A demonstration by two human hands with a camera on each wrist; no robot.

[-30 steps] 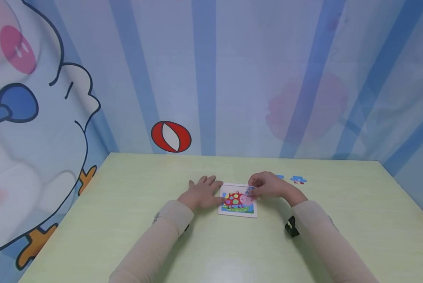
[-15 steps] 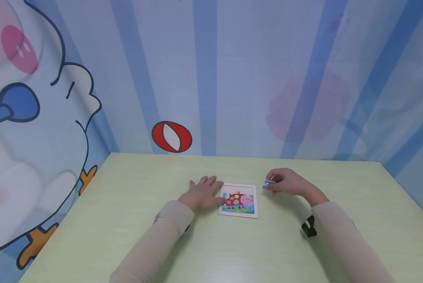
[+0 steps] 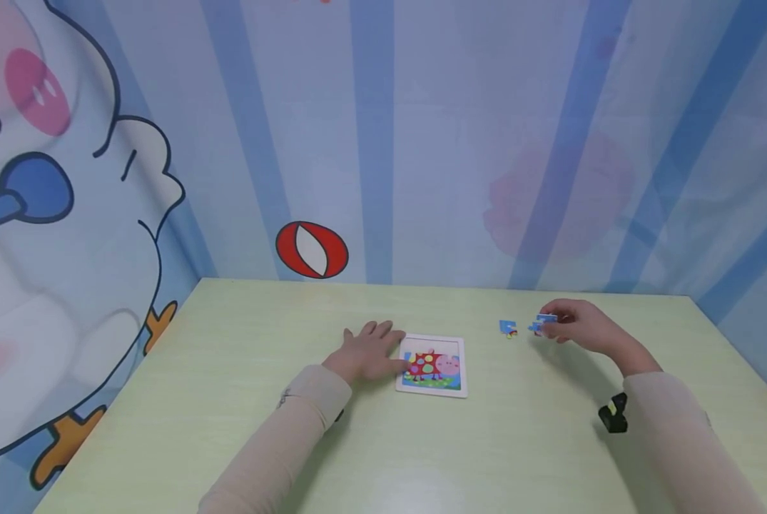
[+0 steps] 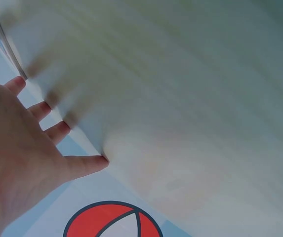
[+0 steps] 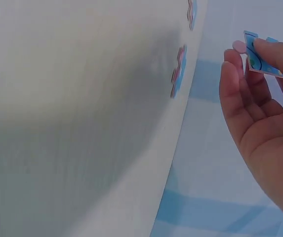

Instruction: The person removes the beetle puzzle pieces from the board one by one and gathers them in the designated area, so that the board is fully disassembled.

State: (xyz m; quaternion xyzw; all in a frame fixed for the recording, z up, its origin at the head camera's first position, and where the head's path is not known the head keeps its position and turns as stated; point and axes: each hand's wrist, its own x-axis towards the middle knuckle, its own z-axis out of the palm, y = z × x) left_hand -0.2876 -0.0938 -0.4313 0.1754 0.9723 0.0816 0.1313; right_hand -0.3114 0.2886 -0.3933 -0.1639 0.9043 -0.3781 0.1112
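A small square puzzle [image 3: 431, 365] in a white frame lies on the table, its picture showing a pink pig with a spotted red body; the strip along its top is pale and bare. My left hand [image 3: 368, 350] rests spread at its left side, thumb over the edge and a fingertip at the upper left corner. Off to the right, my right hand [image 3: 581, 325] pinches a blue puzzle piece [image 5: 262, 57] between thumb and fingers, above the table. Beneath it lies a loose blue-and-red piece [image 5: 179, 71], partly covered in the head view. Another loose piece [image 3: 508, 328] lies to its left.
The pale green table [image 3: 383, 457] ends at the back against a striped blue curtain [image 3: 422, 143] printed with cartoon figures and a red ball. A black strap fitting [image 3: 614, 414] hangs below the right sleeve.
My right hand has moved from the puzzle's upper right corner rightward, carrying the blue piece to over the loose pieces. My left hand has stayed in place.
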